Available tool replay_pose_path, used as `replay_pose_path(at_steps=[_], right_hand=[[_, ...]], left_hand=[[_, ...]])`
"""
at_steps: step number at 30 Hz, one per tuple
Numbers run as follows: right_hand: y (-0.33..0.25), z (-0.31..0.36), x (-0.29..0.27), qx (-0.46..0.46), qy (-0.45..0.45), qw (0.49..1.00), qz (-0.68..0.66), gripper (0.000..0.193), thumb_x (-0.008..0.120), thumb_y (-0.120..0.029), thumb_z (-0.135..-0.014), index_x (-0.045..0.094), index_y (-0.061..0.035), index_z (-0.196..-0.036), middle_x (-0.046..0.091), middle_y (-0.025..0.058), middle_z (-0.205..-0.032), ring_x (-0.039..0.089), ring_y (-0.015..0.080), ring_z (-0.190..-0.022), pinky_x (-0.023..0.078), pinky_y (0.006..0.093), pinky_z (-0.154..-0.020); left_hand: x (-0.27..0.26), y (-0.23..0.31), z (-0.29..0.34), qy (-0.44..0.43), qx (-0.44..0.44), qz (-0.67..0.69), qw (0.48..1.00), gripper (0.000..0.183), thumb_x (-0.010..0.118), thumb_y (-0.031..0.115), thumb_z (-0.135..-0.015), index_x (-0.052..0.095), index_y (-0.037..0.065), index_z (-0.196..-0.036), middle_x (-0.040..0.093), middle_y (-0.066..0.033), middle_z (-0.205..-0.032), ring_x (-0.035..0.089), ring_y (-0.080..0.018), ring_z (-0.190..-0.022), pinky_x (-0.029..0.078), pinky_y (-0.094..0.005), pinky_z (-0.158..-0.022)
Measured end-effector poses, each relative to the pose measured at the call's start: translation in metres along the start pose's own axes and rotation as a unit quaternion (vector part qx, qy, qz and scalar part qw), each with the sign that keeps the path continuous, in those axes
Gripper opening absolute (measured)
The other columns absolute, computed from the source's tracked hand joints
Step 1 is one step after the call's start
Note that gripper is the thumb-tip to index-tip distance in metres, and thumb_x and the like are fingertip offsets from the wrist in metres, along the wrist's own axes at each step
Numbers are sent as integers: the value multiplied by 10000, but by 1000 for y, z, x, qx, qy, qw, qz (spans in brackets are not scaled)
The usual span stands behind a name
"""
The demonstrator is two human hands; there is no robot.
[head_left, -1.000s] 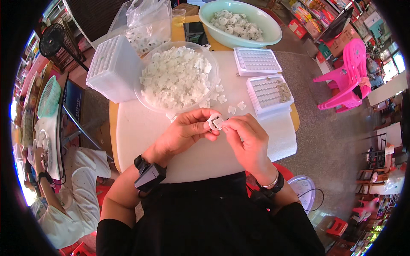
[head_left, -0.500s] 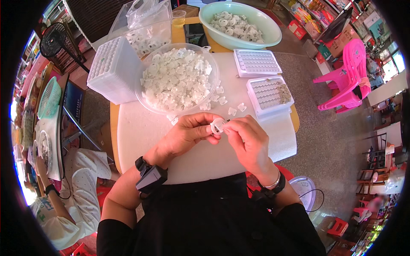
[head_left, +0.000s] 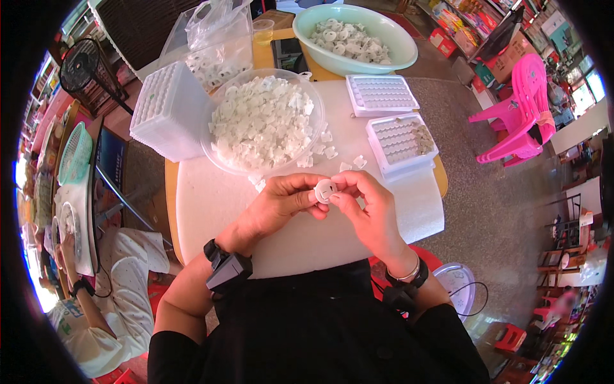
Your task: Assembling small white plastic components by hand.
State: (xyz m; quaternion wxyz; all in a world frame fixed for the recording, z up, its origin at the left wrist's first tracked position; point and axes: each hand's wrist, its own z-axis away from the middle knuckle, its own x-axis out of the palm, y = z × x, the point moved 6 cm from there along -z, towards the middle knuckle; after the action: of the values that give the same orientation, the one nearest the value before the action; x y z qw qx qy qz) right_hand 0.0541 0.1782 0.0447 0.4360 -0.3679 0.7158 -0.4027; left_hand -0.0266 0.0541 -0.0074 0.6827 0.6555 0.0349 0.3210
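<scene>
Over the near part of the white mat [head_left: 211,211], a small round white plastic piece [head_left: 325,191] with slots in its face is pinched between both hands. My left hand [head_left: 281,200] grips its left edge with thumb and fingertips. My right hand [head_left: 363,203] has thumb and forefinger closed on its right edge. Whether a second small part sits at the fingertips is hidden. Just beyond the hands, a heap of small translucent white plastic pieces [head_left: 262,121] fills a clear round bowl [head_left: 322,110]. Several loose white pieces [head_left: 360,162] lie on the mat beside the bowl.
Tall stacked white trays [head_left: 169,115] stand left of the bowl. Two shallow trays [head_left: 408,166] sit at the right. Behind are a mint-green basin [head_left: 339,64] of round white pieces, a phone [head_left: 290,54] and a clear box [head_left: 217,48]. A co-worker [head_left: 121,281] sits at left.
My right fingers have shifted on the round piece, with the forefinger now on its upper edge and the thumb lower. Its slotted face shows more fully. My view has shifted slightly.
</scene>
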Motion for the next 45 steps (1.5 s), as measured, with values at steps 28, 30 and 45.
replay_pose_path(at_steps=[28,30,45], right_hand=[[30,-2,27,168,-54,983,-43,69,512,-36,-916,515,-5,-978,628,59,-733,555,78,-569,455,234,-512],[36,-3,31,148,-45,988,-11,61,509,-34,-914,514,-8,-969,623,55,-710,546,76,-548,447,237,-494],[28,-10,37,176,-24,984,-28,30,504,-20,-901,533,-20,-892,594,31,-641,491,53,-488,392,214,-441]], left_hand=[[-7,9,5,160,37,-152,975,139,635,49,-843,584,26,-971,556,2,-689,505,-59,-598,401,-212,-519],[-7,9,5,171,47,-167,970,106,631,52,-844,580,30,-934,545,5,-681,497,-62,-587,394,-212,-517],[-16,4,7,206,89,-203,953,109,611,43,-830,560,11,-920,563,-5,-727,486,-61,-655,381,-224,-574]])
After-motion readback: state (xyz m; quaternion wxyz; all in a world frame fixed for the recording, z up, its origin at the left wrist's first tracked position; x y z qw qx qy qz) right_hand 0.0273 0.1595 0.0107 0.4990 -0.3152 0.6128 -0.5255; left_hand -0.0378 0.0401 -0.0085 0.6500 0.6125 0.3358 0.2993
